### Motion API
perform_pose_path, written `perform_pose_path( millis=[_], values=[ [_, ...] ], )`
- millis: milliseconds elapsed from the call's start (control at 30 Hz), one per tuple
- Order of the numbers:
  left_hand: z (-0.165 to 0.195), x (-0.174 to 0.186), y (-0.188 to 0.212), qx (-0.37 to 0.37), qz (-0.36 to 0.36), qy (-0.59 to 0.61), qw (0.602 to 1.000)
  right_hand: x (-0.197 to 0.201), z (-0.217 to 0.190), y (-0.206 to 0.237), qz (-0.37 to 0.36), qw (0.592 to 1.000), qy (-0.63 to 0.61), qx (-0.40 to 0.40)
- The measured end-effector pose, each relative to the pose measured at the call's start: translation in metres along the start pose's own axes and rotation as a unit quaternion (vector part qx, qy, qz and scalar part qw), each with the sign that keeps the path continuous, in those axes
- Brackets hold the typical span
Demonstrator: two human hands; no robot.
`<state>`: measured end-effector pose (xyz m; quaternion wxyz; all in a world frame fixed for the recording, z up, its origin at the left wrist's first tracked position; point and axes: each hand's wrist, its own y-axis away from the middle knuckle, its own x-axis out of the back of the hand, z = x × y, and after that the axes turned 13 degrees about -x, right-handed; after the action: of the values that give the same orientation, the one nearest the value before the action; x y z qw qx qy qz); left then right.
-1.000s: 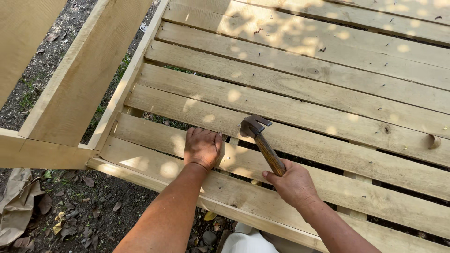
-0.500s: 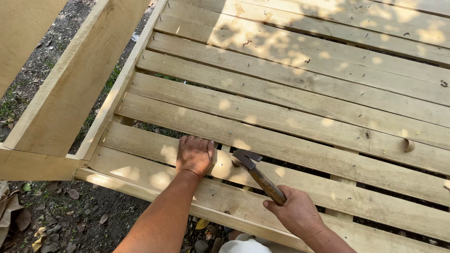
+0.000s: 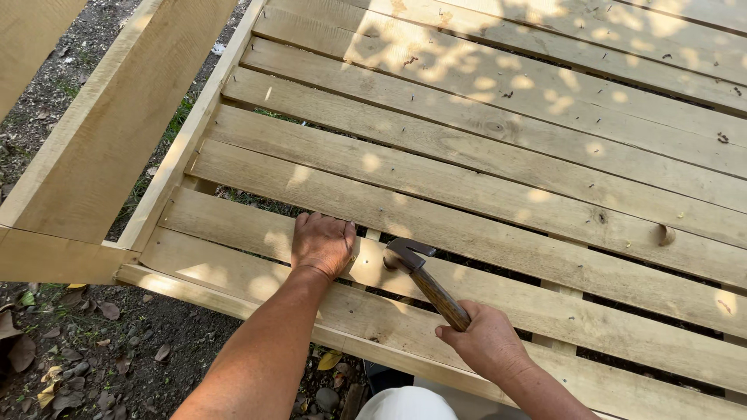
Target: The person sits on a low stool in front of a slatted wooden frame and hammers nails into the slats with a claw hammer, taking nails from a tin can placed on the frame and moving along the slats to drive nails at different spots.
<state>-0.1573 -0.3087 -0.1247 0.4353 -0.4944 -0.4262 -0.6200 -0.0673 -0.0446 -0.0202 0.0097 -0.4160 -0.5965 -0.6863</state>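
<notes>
My right hand (image 3: 489, 342) grips the wooden handle of a claw hammer (image 3: 424, 274). The hammer's metal head rests low on a pale wooden slat (image 3: 233, 264) near the front of a slatted wooden platform (image 3: 498, 148). My left hand (image 3: 322, 243) lies just left of the hammer head, palm down, with its fingers curled over the far edge of that slat into the gap. Whether a nail sits under the hammer head is hidden.
A thick wooden beam (image 3: 109, 148) slopes along the platform's left side. Dirt, gravel and dry leaves (image 3: 70, 365) cover the ground at the lower left. Dark gaps run between the slats, and several small knots and nail marks dot the boards.
The hammer head has come down from above the slats to the board beside my left hand. My left hand has stayed pressed on the slat while the view shifted slightly.
</notes>
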Motion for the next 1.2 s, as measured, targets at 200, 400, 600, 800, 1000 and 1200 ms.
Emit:
perform_pose_path(
  millis=[200,400,600,800,1000,1200],
  values=[
    [-0.005,0.008,-0.001,-0.007,0.007,0.029,1.0,-0.002,-0.001,0.0,-0.007,1.0,-0.008,-0.017],
    [-0.003,0.017,0.01,-0.009,-0.024,0.025,0.999,0.0,-0.005,-0.004,-0.018,0.999,-0.033,-0.017],
    [-0.004,0.017,0.014,-0.025,-0.029,0.001,0.999,-0.004,-0.008,-0.004,-0.015,0.998,-0.054,-0.02],
    [-0.008,0.009,-0.003,-0.039,0.051,-0.008,0.998,0.0,-0.003,0.002,-0.027,0.997,-0.073,-0.019],
    [-0.009,0.005,-0.005,-0.054,0.083,0.009,0.995,0.001,-0.004,0.002,-0.017,0.999,-0.043,-0.019],
    [-0.008,0.015,-0.007,-0.035,0.036,0.02,0.999,-0.003,0.0,-0.006,-0.025,0.998,-0.061,0.001]
  ],
)
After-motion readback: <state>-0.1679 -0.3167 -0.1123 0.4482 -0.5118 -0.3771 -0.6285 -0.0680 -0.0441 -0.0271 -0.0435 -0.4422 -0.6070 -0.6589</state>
